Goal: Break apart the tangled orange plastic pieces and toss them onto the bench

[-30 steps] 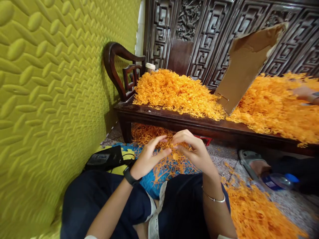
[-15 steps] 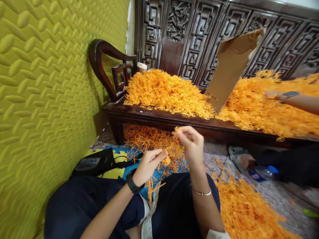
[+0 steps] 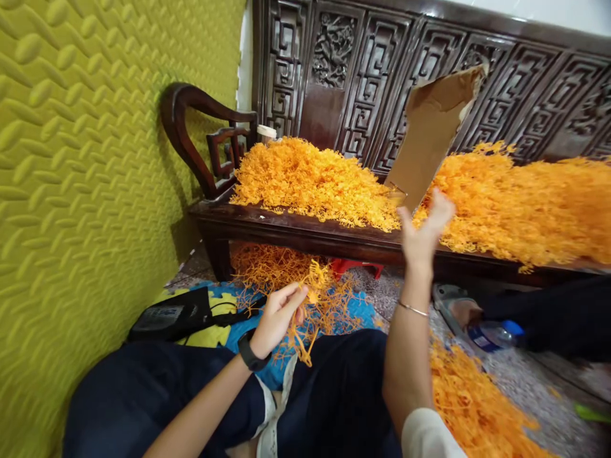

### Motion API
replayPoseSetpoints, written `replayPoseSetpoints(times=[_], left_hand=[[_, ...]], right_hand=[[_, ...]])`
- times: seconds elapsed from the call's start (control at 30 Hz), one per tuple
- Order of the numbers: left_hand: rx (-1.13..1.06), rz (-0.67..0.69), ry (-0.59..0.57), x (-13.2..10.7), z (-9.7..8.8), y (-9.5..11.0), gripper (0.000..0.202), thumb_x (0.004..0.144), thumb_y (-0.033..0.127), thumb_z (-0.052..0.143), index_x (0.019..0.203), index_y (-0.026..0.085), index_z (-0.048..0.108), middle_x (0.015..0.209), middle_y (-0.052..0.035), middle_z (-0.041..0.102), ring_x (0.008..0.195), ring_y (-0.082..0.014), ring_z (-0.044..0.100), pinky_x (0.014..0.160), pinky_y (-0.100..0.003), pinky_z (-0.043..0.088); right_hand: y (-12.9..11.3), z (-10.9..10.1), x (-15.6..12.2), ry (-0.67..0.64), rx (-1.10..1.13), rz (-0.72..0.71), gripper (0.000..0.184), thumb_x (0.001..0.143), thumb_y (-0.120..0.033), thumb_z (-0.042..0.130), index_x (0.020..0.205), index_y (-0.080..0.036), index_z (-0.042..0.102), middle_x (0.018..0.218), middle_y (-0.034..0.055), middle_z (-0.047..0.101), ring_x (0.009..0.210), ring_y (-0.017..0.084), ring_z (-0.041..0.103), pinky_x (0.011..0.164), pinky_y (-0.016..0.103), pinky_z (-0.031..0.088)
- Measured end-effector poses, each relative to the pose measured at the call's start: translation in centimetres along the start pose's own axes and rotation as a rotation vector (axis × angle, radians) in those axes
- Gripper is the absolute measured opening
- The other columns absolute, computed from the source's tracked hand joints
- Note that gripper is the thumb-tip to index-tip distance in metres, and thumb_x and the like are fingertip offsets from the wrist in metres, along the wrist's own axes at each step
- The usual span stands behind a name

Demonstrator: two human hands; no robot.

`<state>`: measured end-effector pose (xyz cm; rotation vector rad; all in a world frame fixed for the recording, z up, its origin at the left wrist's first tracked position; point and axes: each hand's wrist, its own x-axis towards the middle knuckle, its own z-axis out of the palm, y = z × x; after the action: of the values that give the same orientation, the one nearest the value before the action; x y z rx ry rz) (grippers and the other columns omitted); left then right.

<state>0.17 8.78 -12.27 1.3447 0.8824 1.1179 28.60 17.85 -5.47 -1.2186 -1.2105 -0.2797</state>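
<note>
My left hand (image 3: 279, 315) is closed on a bunch of orange plastic pieces (image 3: 316, 280), small curly shapes with thin strands dangling below. It is above my lap, with a dark band on its wrist. Out over the bench's front edge, my right hand (image 3: 424, 230) is blurred, its fingers apart and nothing seen in them. It is in front of the foot of an upright cardboard sheet (image 3: 427, 130). To its left, a heap of curly orange pieces (image 3: 305, 175) lies on the dark wooden bench (image 3: 286, 222); a small yellowish blur shows at that heap's right end.
Another orange heap (image 3: 534, 197) lies right of the cardboard. Loose orange strands (image 3: 267, 270) cover the floor under the bench. A black bag (image 3: 172, 315), a red stool (image 3: 358, 266), a bottle with a blue cap (image 3: 494, 334) and another person's sandalled foot (image 3: 463, 313) are nearby.
My right hand has moved up and right from beside my left hand to the bench, and its fingers have opened. The other person's arm has left the right-hand heap.
</note>
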Motion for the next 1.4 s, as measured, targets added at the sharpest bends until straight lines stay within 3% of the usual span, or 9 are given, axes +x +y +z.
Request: replayPoseSetpoints(times=[0.07, 0.2, 0.3, 0.4, 0.47, 0.7, 0.97, 1.23, 1.4], left_hand=[[-0.01, 0.033, 0.007, 0.1, -0.3, 0.1, 0.032, 0.082, 0.048, 0.053, 0.077, 0.016, 0.058, 0.048, 0.0047, 0.051, 0.045, -0.0107, 0.047, 0.049, -0.022, 0.036], [-0.002, 0.094, 0.027, 0.8, -1.1, 0.3, 0.029, 0.083, 0.042, 0.054, 0.089, 0.014, 0.062, 0.054, 0.0029, 0.056, 0.053, -0.0129, 0.052, 0.058, -0.024, 0.041], [0.013, 0.122, 0.045, 1.1, -1.6, 0.4, 0.027, 0.082, 0.039, 0.057, 0.092, 0.015, 0.063, 0.058, 0.0026, 0.057, 0.056, -0.0137, 0.054, 0.063, -0.024, 0.042], [0.066, 0.125, 0.067, 1.0, -1.9, 0.5, 0.023, 0.081, 0.038, 0.057, 0.087, 0.016, 0.062, 0.06, 0.0024, 0.057, 0.057, -0.0141, 0.054, 0.061, -0.024, 0.042], [0.15, 0.136, 0.077, 0.8, -2.1, 0.6, 0.021, 0.082, 0.037, 0.057, 0.08, 0.017, 0.06, 0.059, 0.0031, 0.055, 0.056, -0.0135, 0.053, 0.058, -0.023, 0.04], [0.403, 0.263, 0.15, 0.3, -2.8, 1.1, 0.027, 0.084, 0.037, 0.054, 0.065, 0.018, 0.052, 0.057, 0.0056, 0.044, 0.054, -0.0098, 0.042, 0.052, -0.02, 0.031], [0.474, 0.281, 0.093, -0.3, -2.6, 1.5, 0.027, 0.085, 0.035, 0.052, 0.065, 0.018, 0.052, 0.057, 0.0057, 0.042, 0.052, -0.009, 0.039, 0.052, -0.02, 0.029], [0.39, 0.271, -0.063, -0.7, -2.5, 2.2, 0.032, 0.089, 0.032, 0.043, 0.06, 0.019, 0.041, 0.054, 0.0067, 0.032, 0.049, -0.0084, 0.033, 0.049, -0.021, 0.023], [0.355, 0.237, -0.083, -1.1, -2.6, 2.6, 0.035, 0.089, 0.037, 0.042, 0.059, 0.019, 0.038, 0.052, 0.007, 0.025, 0.047, -0.0083, 0.028, 0.048, -0.022, 0.021]], right_hand=[[0.6, 1.9, -2.1, 0.023, -0.013, 0.064, 0.062, 0.074, -0.038, 0.067, 0.126, -0.013, 0.045, 0.132, 0.0193, 0.04, 0.124, 0.029, 0.037, 0.102, 0.047, 0.033], [-1.7, 4.3, -6.1, -0.043, 0.181, 0.307, 0.034, 0.078, -0.042, 0.056, 0.094, -0.012, 0.061, 0.101, 0.0142, 0.061, 0.096, 0.025, 0.058, 0.083, 0.043, 0.047], [-6.2, 4.2, -7.2, -0.379, 0.422, 0.317, 0.027, 0.081, -0.041, 0.053, 0.083, -0.016, 0.063, 0.084, 0.0076, 0.067, 0.079, 0.018, 0.064, 0.073, 0.034, 0.051], [-10.7, 3.3, -7.8, -0.744, 0.546, 0.234, 0.025, 0.081, -0.038, 0.058, 0.093, -0.017, 0.064, 0.087, 0.0051, 0.068, 0.078, 0.015, 0.064, 0.074, 0.03, 0.051], [-12.6, 2.8, -8.4, -0.829, 0.473, 0.142, 0.025, 0.076, -0.036, 0.066, 0.094, -0.018, 0.064, 0.087, 0.0038, 0.067, 0.078, 0.014, 0.062, 0.074, 0.028, 0.05], [-13.4, 2.0, -9.2, -0.71, 0.28, 0.036, 0.01, 0.079, -0.028, 0.065, 0.081, -0.019, 0.065, 0.074, 0.0006, 0.063, 0.066, 0.011, 0.057, 0.062, 0.024, 0.045], [-13.8, 2.0, -9.1, -0.862, 0.317, -0.079, 0.009, 0.08, -0.022, 0.062, 0.088, -0.02, 0.065, 0.087, 0.0026, 0.062, 0.081, 0.014, 0.057, 0.072, 0.027, 0.045], [-13.6, 1.5, -9.6, -0.579, 0.554, 0.094, 0.003, 0.074, -0.021, 0.068, 0.075, -0.023, 0.07, 0.08, 0.0018, 0.062, 0.079, 0.016, 0.058, 0.071, 0.031, 0.046], [-14.2, 3.1, -10.8, -0.395, 0.666, 0.237, 0.004, 0.07, -0.019, 0.07, 0.07, -0.023, 0.069, 0.079, 0.0024, 0.062, 0.08, 0.017, 0.058, 0.071, 0.033, 0.048]])
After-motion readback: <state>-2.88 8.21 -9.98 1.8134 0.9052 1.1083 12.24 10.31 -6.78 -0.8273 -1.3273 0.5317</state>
